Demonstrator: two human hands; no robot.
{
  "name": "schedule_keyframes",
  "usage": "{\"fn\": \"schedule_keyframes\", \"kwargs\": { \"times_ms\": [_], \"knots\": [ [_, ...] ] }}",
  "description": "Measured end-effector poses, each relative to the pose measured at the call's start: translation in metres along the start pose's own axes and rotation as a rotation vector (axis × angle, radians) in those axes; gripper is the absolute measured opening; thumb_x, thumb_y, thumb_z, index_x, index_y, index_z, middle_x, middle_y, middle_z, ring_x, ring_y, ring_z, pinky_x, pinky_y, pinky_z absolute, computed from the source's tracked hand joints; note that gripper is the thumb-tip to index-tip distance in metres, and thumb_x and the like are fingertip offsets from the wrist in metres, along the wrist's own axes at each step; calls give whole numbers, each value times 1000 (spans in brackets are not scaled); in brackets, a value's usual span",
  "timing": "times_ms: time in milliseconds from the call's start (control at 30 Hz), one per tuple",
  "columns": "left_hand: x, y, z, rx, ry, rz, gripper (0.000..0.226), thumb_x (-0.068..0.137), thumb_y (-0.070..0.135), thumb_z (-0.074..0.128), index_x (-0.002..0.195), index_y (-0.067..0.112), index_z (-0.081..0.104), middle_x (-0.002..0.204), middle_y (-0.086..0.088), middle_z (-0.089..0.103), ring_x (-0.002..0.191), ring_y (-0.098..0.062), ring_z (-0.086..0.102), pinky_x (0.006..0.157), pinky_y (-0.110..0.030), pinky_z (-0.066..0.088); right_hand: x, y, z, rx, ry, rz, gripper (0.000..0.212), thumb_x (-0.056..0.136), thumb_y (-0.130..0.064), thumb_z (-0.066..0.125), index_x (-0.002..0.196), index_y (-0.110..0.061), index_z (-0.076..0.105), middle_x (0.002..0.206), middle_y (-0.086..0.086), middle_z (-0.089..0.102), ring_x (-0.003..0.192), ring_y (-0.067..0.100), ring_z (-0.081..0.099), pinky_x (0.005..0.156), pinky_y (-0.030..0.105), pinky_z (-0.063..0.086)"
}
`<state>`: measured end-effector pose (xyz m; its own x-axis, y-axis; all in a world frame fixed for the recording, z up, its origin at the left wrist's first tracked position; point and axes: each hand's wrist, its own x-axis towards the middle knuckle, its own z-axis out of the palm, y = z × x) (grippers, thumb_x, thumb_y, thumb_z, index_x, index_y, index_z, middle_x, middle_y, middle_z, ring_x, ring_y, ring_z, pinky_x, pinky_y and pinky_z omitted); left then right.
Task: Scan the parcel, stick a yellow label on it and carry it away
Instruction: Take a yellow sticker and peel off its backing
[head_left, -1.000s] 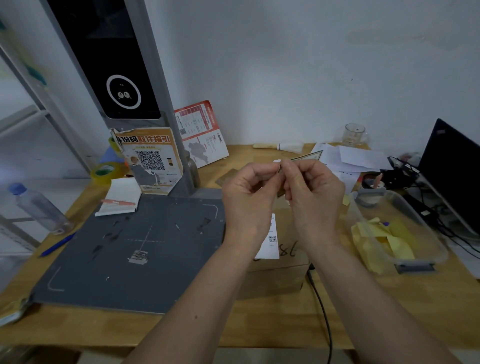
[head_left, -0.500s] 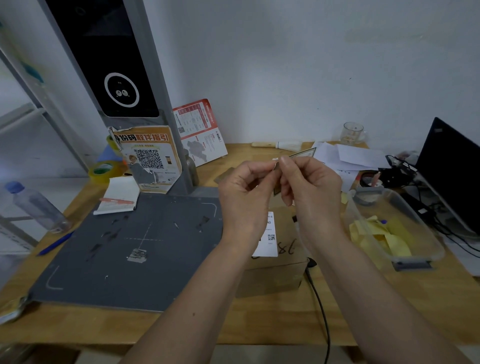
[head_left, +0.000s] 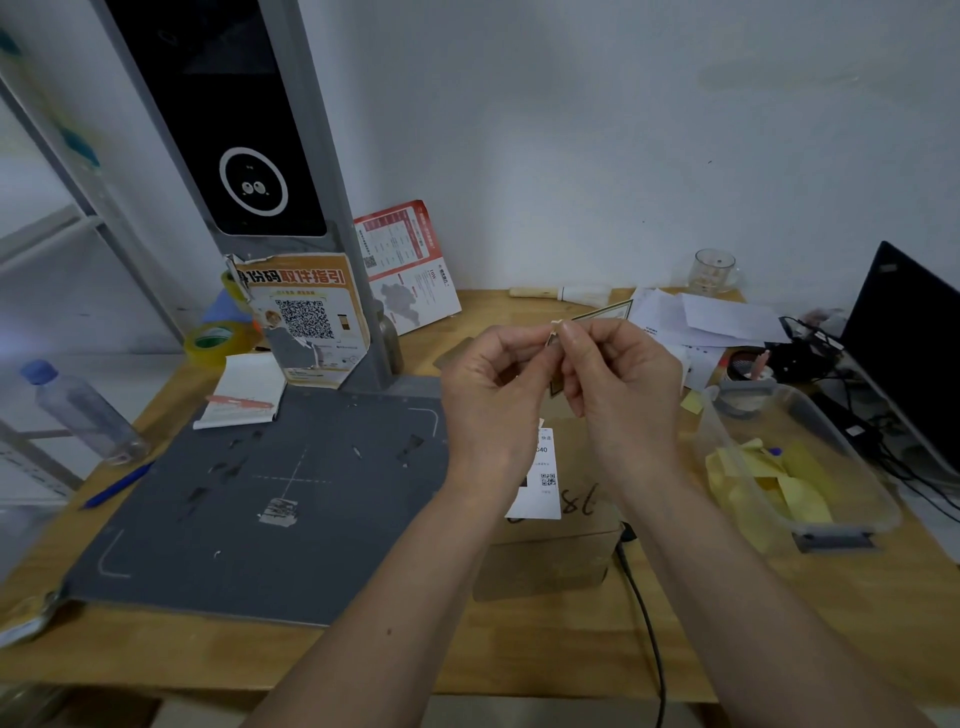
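Note:
Both my hands are raised over the desk, fingertips meeting. My left hand (head_left: 493, 395) and my right hand (head_left: 623, 384) pinch a small label slip (head_left: 554, 387) between them. The slip is seen edge-on, so its colour is hard to tell. Below my wrists sits the parcel (head_left: 561, 556), a brown cardboard box with a white shipping label (head_left: 543, 488) and a handwritten number on top. It lies on the desk just right of the grey scanner pad (head_left: 260, 499). A clear tub (head_left: 852, 483) of yellow labels (head_left: 763, 478) stands to the right.
The scanner tower (head_left: 249, 182) rises at the back left with a QR poster on it. Tape rolls, a notepad, a water bottle (head_left: 83, 415) and a blue pen lie at the left. Papers, a glass, cables and a dark screen (head_left: 904, 343) crowd the right. A black cable (head_left: 644, 613) runs off the front edge.
My fingers have shifted slightly on the slip, and both hands stay together at the same height over the parcel. Nothing else on the desk has moved.

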<state>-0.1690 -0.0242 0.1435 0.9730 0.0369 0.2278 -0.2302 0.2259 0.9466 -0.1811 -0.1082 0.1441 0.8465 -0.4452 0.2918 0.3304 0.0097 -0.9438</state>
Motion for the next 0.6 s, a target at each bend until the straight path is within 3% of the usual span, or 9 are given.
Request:
{"fn": "schedule_keyframes", "kwargs": {
  "times_ms": [100, 233, 600],
  "knots": [
    [1, -1, -1, 10, 2, 4, 11, 82, -2, 68, 84, 8, 71, 77, -8, 72, 73, -16, 67, 68, -22, 56, 1, 0, 1, -11, -6, 2, 19, 88, -13, 62, 70, -17, 63, 51, -9, 53, 47, 8, 47, 46, 18, 39],
    [3, 0, 0, 6, -12, -8, 10, 82, -3, 68, 84, 7, 71, 73, 1, 70, 67, -3, 66, 63, -13, 52, 3, -1, 0, 54, -5, 46, 19, 89, -15, 62, 70, -11, 64, 51, -5, 53, 47, 9, 46, 44, 18, 39],
    [7, -5, 1, 45, -2, -19, 8, 82, -3, 68, 88, 2, 71, 74, -3, 70, 66, -3, 65, 62, -14, 52, 6, 2, 1, 22, 20, 43, 17, 87, -13, 64, 69, -12, 64, 50, -5, 52, 45, 8, 45, 44, 18, 39]
  ]
}}
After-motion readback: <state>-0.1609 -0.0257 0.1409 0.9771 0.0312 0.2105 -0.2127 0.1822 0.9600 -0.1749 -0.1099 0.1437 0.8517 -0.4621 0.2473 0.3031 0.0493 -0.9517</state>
